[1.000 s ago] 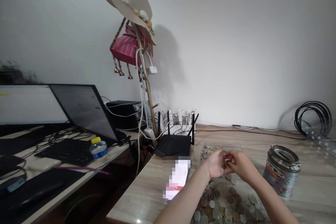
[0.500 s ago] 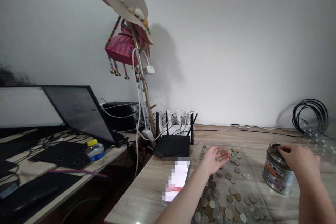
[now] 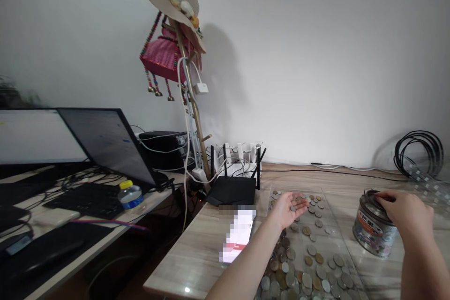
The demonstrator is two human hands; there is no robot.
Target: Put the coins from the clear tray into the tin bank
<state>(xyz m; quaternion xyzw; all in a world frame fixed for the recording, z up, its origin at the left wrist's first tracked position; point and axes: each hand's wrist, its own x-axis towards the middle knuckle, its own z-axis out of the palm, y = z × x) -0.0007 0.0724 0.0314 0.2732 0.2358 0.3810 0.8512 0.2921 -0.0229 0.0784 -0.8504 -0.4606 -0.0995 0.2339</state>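
Observation:
My left hand (image 3: 287,209) lies palm up above the table with its fingers spread, and a few coins rest in the palm. Under it, several loose coins (image 3: 306,262) are scattered over a clear plastic sheet (image 3: 337,243). My right hand (image 3: 404,210) hovers at the top of a metal tin (image 3: 372,226) with a slotted lid at the right. Its fingers are pinched together at the slot; what they hold is too small to make out.
A phone (image 3: 238,236) with a lit screen lies left of the coins. Behind it stand a black router (image 3: 232,190) and a power strip. A hat stand (image 3: 191,103) with a hat and pink bag rises beside it. Laptop (image 3: 112,145), bottle (image 3: 130,195) and cables fill the left desk. Coiled black cable (image 3: 418,154) sits far right.
My hands were together over the coins a second ago. The right hand moved right to the tin's lid and now stays there. The left hand stays open, palm up.

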